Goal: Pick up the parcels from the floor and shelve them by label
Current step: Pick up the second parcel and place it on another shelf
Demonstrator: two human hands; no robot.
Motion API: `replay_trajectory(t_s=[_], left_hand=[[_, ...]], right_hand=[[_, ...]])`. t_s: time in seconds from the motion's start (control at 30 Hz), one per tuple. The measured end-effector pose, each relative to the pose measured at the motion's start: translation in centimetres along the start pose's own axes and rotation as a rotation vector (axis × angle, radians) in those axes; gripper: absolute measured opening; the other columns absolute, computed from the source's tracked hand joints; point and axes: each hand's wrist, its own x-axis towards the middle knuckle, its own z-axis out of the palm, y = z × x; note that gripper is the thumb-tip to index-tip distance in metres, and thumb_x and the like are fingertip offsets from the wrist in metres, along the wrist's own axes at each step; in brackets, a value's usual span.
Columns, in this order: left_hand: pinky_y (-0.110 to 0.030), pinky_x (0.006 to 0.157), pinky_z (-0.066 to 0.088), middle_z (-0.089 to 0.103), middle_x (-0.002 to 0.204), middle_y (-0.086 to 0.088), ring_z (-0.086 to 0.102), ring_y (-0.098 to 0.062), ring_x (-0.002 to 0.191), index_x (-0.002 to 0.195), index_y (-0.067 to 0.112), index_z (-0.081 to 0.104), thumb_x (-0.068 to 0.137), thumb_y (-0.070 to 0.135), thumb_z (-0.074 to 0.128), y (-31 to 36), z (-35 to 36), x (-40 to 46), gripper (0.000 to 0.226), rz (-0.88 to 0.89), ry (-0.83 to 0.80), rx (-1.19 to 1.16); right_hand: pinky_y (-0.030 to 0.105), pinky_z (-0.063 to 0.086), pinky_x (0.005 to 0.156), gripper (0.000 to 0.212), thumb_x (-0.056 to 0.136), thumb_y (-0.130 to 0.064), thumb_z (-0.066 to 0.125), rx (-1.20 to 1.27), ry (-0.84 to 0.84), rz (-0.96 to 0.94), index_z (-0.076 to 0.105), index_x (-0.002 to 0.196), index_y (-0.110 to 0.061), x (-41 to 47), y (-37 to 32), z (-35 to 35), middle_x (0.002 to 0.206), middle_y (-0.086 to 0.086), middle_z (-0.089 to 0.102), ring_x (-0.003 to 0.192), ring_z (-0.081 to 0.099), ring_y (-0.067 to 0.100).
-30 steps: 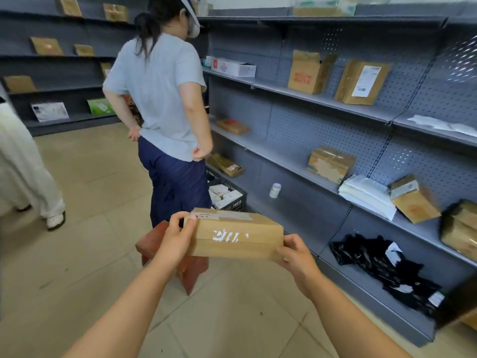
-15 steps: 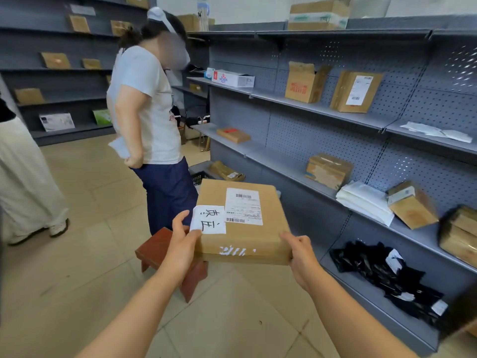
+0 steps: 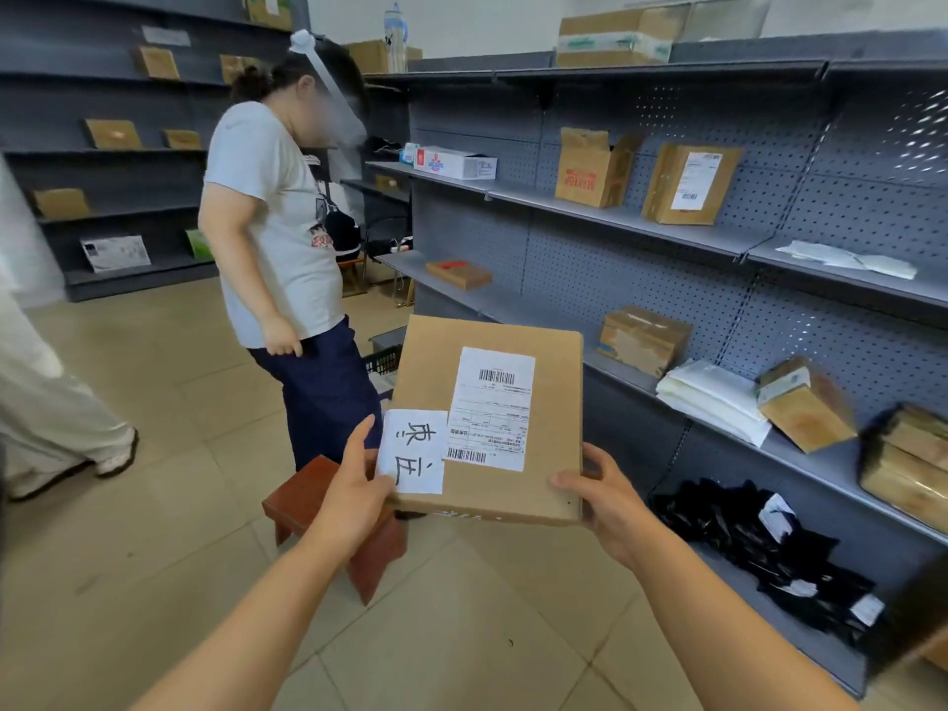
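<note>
I hold a flat brown cardboard parcel (image 3: pixel 551 382) in front of me, its top face tilted toward me. It carries a printed shipping label (image 3: pixel 491 409) and a white handwritten slip (image 3: pixel 413 450). My left hand (image 3: pixel 354 490) grips the near left corner, thumb on the slip. My right hand (image 3: pixel 603 497) grips the near right corner. The grey metal shelving (image 3: pixel 641 223) stands to the right with several parcels on it.
A person in a grey shirt (image 3: pixel 279 228) stands just beyond the parcel, by a red-brown stool (image 3: pixel 313 500). A black crate (image 3: pixel 382 354) sits on the floor behind. Black bags (image 3: pixel 754 546) lie on the lowest shelf. Another person's leg (image 3: pixel 56 402) is at left.
I have tilted the parcel up so that its labelled top faces me, and raised it closer. The person in the grey shirt has turned toward me.
</note>
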Motion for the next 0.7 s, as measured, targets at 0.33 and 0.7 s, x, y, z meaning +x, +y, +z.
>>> replay_trajectory(t_s=[0.33,0.7], left_hand=[[-0.046,0.113,0.014,0.016,0.155,-0.005,0.006,-0.025,0.143,0.144,0.033,0.017,0.079,0.017,0.060,5.8,5.9,2.0,0.079,0.631,0.021,0.980],[-0.035,0.108,0.025,0.030,0.148,-0.002,0.028,-0.020,0.135,0.145,0.023,0.013,0.066,0.031,0.075,7.7,10.6,3.1,0.101,0.613,-0.613,1.128]], right_hand=[[0.037,0.051,0.079,0.082,0.049,-0.023,0.076,-0.644,-0.033,-0.232,0.040,0.121,-0.043,-0.6,-6.3,-4.1,0.108,-0.001,0.051,0.095,0.056,0.018],[0.044,0.043,0.096,0.070,0.060,-0.020,0.072,-1.277,-0.302,-0.313,0.040,0.115,-0.048,-2.6,-10.7,-6.5,0.122,-0.005,0.048,0.110,0.047,0.020]])
